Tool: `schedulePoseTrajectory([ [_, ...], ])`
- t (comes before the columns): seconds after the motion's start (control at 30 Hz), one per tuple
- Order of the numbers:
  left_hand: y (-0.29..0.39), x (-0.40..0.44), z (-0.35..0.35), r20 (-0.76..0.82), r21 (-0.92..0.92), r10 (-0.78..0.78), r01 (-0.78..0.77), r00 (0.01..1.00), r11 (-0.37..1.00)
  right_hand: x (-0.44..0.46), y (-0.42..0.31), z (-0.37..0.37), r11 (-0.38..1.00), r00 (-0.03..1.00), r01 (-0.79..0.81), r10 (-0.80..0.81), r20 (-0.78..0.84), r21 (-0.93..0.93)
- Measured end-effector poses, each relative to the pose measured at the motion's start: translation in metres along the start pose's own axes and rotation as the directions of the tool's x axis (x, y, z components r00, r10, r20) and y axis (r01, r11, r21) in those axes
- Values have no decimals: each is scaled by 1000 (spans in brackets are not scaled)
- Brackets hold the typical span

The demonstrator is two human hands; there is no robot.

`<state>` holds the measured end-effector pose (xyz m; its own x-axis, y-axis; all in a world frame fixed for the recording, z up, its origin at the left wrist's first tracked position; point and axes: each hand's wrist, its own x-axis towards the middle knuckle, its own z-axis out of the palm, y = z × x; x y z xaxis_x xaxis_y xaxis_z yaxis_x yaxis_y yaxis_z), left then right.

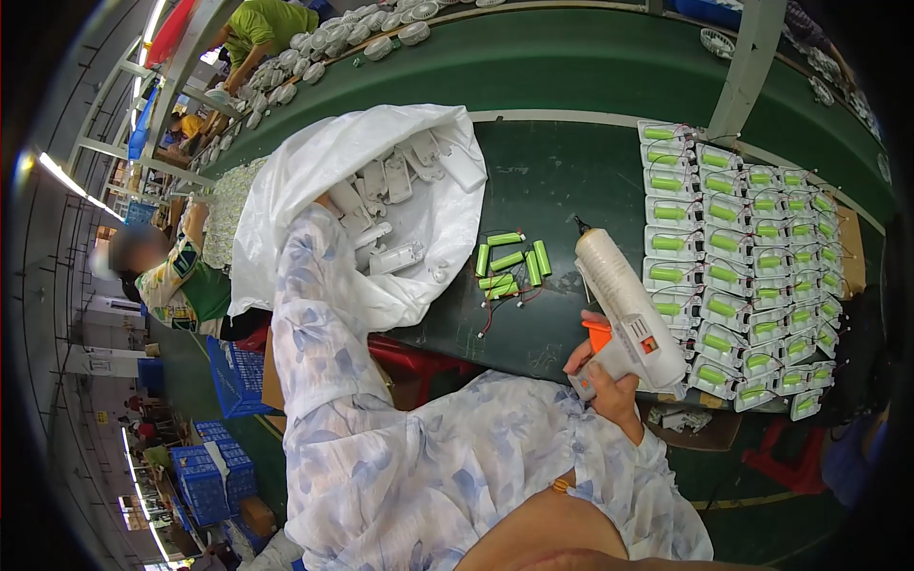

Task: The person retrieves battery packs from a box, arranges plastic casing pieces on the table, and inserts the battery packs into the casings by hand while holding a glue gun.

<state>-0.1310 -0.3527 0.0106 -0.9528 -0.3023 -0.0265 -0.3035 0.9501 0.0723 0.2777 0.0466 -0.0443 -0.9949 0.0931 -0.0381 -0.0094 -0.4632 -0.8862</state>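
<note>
My right hand (pixel 609 385) is wrapped round the handle of a white hot glue gun (pixel 624 309) with an orange trigger. The gun's dark nozzle points away from me over the green table. My left arm (pixel 319 295) reaches into a white woven sack (pixel 381 133) full of white plastic casings (pixel 395 257). Only a sliver of my left hand (pixel 328 203) shows behind the sleeve; its fingers are hidden among the casings. Between the sack and the gun lie several green battery cells (pixel 509 262) with thin wires and small connectors.
Rows of white casings with green batteries (pixel 728 271) cover the table's right side. A green conveyor belt (pixel 571 57) runs along the far side, with white fan parts (pixel 333 38) beside it. A metal post (pixel 747 71) rises at the back. Other people (pixel 181 281) sit at left.
</note>
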Motion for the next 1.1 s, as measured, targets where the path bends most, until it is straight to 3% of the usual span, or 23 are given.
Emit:
schedulePoseTrajectory([
  [0.47,-25,23,-33,4,26,-1,1,1000,1000,4,4,4,1000,998,10,-9,-68,28],
  [0.87,2,23,-26,24,40,47,-48,999,998,3,2,0,998,998,61,-62,10,34],
  [1.03,7,21,-30,26,18,80,-80,996,997,2,1,0,1000,1000,1,-2,11,22],
  [1.1,7,19,-29,37,-5,95,-95,995,995,1,1,2,997,998,66,-66,9,35],
])
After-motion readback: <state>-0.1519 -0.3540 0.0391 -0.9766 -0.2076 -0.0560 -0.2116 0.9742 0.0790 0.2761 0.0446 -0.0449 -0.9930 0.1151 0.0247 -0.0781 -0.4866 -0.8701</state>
